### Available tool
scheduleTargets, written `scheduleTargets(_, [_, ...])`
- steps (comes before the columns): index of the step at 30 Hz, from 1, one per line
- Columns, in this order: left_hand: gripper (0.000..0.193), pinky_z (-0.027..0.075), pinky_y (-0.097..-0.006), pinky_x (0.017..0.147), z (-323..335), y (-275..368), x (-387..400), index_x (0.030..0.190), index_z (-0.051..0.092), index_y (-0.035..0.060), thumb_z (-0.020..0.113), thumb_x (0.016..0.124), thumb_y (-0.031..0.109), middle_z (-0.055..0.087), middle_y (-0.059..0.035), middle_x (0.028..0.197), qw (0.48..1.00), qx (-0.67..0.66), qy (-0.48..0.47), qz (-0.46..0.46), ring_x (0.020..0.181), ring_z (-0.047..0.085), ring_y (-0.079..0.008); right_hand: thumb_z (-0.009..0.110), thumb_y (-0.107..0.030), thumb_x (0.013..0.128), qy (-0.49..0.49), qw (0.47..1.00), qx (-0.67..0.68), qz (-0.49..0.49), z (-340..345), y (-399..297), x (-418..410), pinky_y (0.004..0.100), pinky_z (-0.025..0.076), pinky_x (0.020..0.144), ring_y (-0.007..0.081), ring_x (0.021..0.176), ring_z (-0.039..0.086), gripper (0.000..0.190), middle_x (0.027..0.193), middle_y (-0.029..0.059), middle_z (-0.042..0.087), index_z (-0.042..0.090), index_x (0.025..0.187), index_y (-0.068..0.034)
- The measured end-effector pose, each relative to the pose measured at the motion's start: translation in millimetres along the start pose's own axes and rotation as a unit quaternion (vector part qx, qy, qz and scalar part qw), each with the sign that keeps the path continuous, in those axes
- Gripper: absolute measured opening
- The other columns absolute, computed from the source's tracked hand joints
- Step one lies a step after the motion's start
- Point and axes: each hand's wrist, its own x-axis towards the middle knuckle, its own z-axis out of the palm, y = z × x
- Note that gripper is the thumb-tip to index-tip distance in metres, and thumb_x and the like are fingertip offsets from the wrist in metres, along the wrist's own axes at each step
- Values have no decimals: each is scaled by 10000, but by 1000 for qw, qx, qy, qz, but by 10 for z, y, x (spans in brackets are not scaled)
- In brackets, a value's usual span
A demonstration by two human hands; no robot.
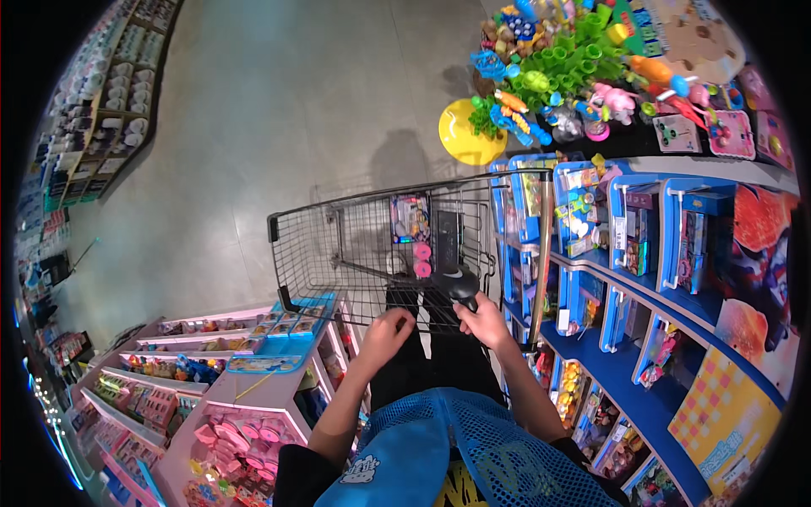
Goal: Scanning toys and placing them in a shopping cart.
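My right hand [485, 322] grips the handle of a black tool with a rounded head [455, 282], held over a wire shopping cart [336, 253]. My left hand [388, 337] has curled fingers and is by the cart's near wire side; whether it touches the wire is unclear. Inside the cart I see a box with colourful print [410, 218], two pink round items [422, 260] and a dark flat package [448, 236]. The mesh partly hides them.
Blue toy shelves [627, 342] stand close on my right, below a heap of bright toys [570, 70]. A yellow disc [472, 132] juts out there. Pink display shelves [184, 386] are at lower left. Grey floor [266, 114] stretches ahead, with a shelf of white goods [120, 95] at left.
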Motion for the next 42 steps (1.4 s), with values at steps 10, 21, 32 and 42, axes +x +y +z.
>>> scheduleTargets(10, [249,533,-509,799,547,-1617,1202,1027,633,19,668,907,234,698,-202,905,989,64,-69,-111,886,678,-414,671,-100,957,24,990,135,31,382,515,525,276,540,545,140,613,658,247,800,86,647,562,1132,35])
scheduleTargets(21, [623,535,-502,959,1491,-2502,2191,1408,426,84,686,844,140,499,-229,1331,973,175,-119,-89,1141,594,-451,689,-109,926,38,979,163,115,566,974,719,292,576,630,158,670,704,240,829,101,701,582,1101,16])
scheduleTargets(32, [629,596,-441,879,1616,-2398,2687,1328,449,96,780,795,140,398,-119,1476,947,302,-96,-43,1132,632,-384,722,-156,881,-43,979,146,135,487,919,719,339,557,785,187,829,718,414,930,126,709,576,1233,6])
scheduleTargets(42, [557,580,-521,824,1403,-2418,2465,1299,454,61,748,850,208,461,-226,1313,962,237,-81,-108,1046,648,-459,760,-184,852,-34,997,65,20,319,1009,455,383,534,879,297,987,709,484,1066,169,713,577,1269,-23])
